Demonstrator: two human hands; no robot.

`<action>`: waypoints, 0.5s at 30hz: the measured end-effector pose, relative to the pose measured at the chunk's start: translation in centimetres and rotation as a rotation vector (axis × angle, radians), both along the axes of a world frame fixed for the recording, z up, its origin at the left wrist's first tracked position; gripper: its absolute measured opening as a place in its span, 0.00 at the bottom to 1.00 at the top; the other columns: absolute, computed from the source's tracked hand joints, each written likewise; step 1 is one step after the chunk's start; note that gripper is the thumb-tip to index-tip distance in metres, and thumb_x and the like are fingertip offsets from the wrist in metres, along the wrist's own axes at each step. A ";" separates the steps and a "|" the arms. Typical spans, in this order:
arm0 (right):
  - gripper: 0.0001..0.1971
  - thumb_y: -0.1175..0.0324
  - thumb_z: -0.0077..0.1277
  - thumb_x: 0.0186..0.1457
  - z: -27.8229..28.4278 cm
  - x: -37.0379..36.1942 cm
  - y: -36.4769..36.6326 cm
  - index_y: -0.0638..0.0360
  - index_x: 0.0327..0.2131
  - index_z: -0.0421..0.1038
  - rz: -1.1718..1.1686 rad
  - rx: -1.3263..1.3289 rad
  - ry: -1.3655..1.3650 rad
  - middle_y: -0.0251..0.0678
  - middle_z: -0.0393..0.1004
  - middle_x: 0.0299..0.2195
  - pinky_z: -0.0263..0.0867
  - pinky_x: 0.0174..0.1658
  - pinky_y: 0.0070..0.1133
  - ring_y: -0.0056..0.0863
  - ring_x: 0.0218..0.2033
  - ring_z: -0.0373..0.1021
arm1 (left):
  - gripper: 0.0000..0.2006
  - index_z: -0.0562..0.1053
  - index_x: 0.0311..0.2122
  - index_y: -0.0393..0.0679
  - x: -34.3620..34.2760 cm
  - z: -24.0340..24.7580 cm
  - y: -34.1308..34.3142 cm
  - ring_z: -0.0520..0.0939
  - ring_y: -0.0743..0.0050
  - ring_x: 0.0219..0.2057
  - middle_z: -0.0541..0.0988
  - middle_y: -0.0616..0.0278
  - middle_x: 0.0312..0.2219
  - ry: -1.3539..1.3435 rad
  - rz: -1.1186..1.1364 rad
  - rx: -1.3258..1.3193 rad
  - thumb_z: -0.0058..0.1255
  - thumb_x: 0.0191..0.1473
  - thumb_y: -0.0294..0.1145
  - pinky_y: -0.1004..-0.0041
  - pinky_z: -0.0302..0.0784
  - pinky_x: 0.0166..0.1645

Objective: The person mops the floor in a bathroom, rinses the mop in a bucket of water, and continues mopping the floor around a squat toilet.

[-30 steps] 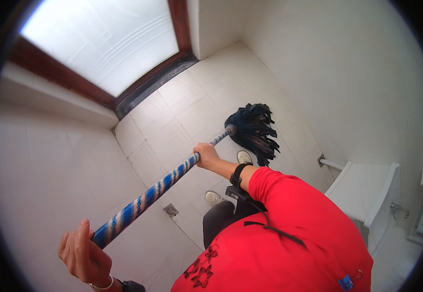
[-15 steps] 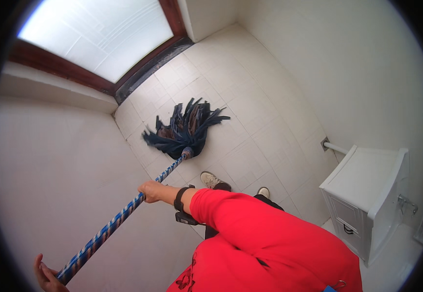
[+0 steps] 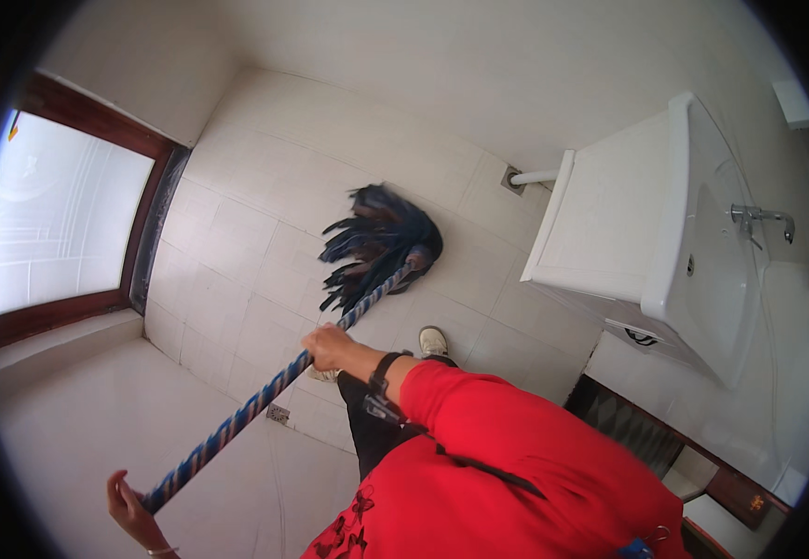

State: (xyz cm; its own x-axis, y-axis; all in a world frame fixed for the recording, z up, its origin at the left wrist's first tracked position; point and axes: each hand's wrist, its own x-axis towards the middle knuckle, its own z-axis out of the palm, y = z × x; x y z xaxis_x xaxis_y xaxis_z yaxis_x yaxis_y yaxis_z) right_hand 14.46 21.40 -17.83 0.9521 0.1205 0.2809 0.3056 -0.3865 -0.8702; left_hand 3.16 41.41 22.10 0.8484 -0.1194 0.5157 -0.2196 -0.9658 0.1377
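Where the pale tiled floor (image 3: 218, 219) spreads between the framed door (image 3: 64, 219) and the white washbasin cabinet (image 3: 605, 210), one mop (image 3: 274, 388) is present: dark strip head (image 3: 414, 219) on the floor, in from its edges; blue-and-white striped handle, slanting. Right hand (image 3: 329, 347): fingers wrapped round the handle, partway along. Left hand (image 3: 129, 511): at the handle's upper end, fingers bent; whether gripping, cannot tell. Drain (image 3: 278, 414): one, near the floor's wall edge.

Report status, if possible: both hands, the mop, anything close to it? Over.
Right hand closed around mop handle; left hand at its top end. Mop head on tiled floor, strands fanned toward frosted glass. Light shoe close by.
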 end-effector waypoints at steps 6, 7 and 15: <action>0.07 0.75 0.45 0.25 -8.7 -3.2 -10.5 0.59 0.13 0.56 -0.594 0.192 -0.183 0.42 0.61 0.13 0.55 0.24 0.34 0.44 0.20 0.60 | 0.06 0.69 0.27 0.38 8.2 -6.9 -16.2 0.58 0.85 0.12 0.62 0.64 0.11 0.093 -0.399 0.268 0.38 0.46 0.21 0.81 0.53 0.17; 0.07 0.75 0.44 0.27 -9.9 -4.0 -11.7 0.59 0.13 0.56 -0.685 0.209 -0.163 0.43 0.61 0.13 0.54 0.24 0.34 0.44 0.20 0.60 | 0.05 0.69 0.27 0.38 9.0 -8.5 -18.6 0.60 0.83 0.12 0.63 0.62 0.11 0.109 -0.460 0.285 0.38 0.46 0.21 0.80 0.55 0.17; 0.18 0.74 0.51 0.32 -20.4 -12.1 -18.5 0.54 0.31 0.58 -0.941 -0.049 0.437 0.34 0.61 0.34 0.59 0.38 0.30 0.35 0.41 0.58 | 0.04 0.71 0.27 0.40 9.1 -22.6 -24.2 0.73 0.63 0.14 0.72 0.57 0.16 0.355 -0.854 0.348 0.45 0.43 0.26 0.73 0.67 0.18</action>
